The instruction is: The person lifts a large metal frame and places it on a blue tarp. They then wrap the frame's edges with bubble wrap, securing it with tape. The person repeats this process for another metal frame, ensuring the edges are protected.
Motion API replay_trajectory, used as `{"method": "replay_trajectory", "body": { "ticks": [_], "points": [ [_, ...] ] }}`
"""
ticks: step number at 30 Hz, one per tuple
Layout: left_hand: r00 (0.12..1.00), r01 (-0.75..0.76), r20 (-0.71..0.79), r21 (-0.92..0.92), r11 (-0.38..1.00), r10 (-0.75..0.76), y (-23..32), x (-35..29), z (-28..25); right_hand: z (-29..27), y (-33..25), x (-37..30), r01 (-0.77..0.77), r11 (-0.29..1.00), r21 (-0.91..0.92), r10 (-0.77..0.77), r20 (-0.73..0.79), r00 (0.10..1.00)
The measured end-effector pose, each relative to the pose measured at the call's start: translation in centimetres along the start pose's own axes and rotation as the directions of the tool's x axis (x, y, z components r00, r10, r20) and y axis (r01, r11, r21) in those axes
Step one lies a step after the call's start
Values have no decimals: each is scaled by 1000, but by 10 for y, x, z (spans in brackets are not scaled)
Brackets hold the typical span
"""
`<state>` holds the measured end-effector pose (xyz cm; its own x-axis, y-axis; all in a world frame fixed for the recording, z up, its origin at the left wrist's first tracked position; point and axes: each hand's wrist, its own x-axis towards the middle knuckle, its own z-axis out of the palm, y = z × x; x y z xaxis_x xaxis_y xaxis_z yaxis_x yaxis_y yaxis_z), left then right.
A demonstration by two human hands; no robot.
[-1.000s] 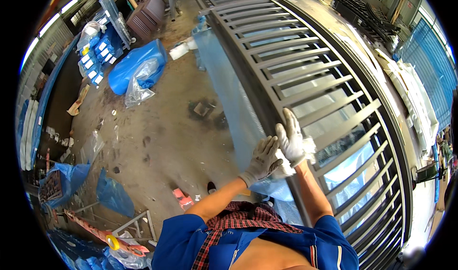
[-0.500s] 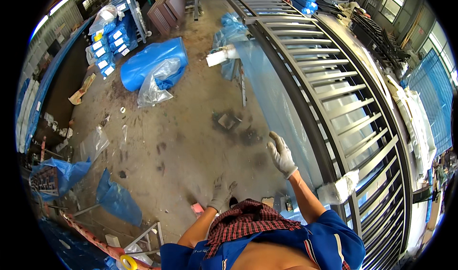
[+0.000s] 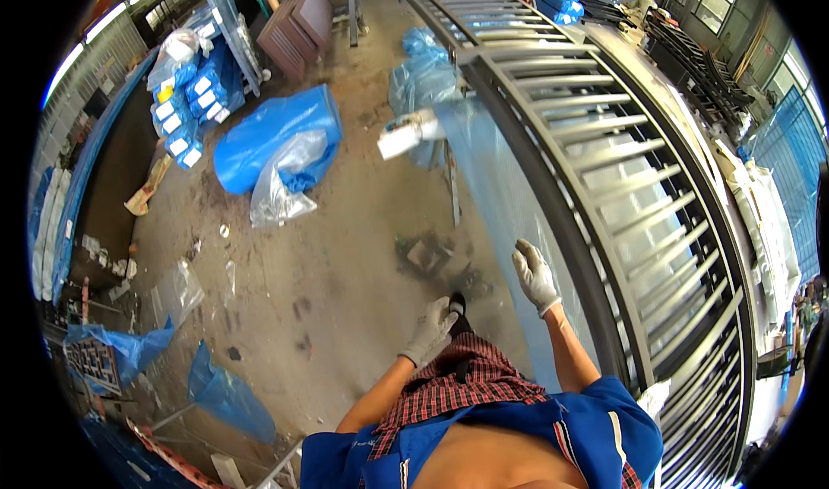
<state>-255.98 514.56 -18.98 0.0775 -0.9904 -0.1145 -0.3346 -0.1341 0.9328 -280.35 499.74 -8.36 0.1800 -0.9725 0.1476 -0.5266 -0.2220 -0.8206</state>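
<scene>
My left hand (image 3: 426,333), in a whitish work glove, hangs in front of my body above the floor with nothing in it. Its fingers are loosely extended. My right hand (image 3: 536,277), gloved the same way, is held beside the long dark grey metal railing (image 3: 577,197), apart from it. Its fingers are stretched out and it holds nothing. Translucent blue plastic sheeting (image 3: 494,171) hangs down the railing's near side, just behind my right hand. More barred railing panels show below the upper one.
A large blue plastic roll (image 3: 268,139) with clear film lies on the floor ahead to the left. Blue-wrapped bundles (image 3: 194,109) are stacked beyond it. A padded white support end (image 3: 410,133) sticks out from the railing's far part. Blue plastic scraps (image 3: 226,396) lie at left.
I have stepped forward along the railing, and a foot now shows ahead of me. My left hand has swung up and forward. My right hand stays raised beside the railing.
</scene>
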Motion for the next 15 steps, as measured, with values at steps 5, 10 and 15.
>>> {"method": "replay_trajectory", "body": {
  "ticks": [5, 10, 15],
  "points": [
    [997, 49, 69, -257, 965, -32, -9, 154, -17, -17, 24, 139, 20, 997, -75, -26, -88, 996],
    [994, 95, -23, -319, 943, -108, 47, 271, -73, -16, 17, 273, 35, 996, -88, -45, -110, 993],
    [985, 156, 13, -482, 862, -171, 16, 393, -99, 1, 26, 403, -20, 959, -283, -9, -103, 995]
  ]
}}
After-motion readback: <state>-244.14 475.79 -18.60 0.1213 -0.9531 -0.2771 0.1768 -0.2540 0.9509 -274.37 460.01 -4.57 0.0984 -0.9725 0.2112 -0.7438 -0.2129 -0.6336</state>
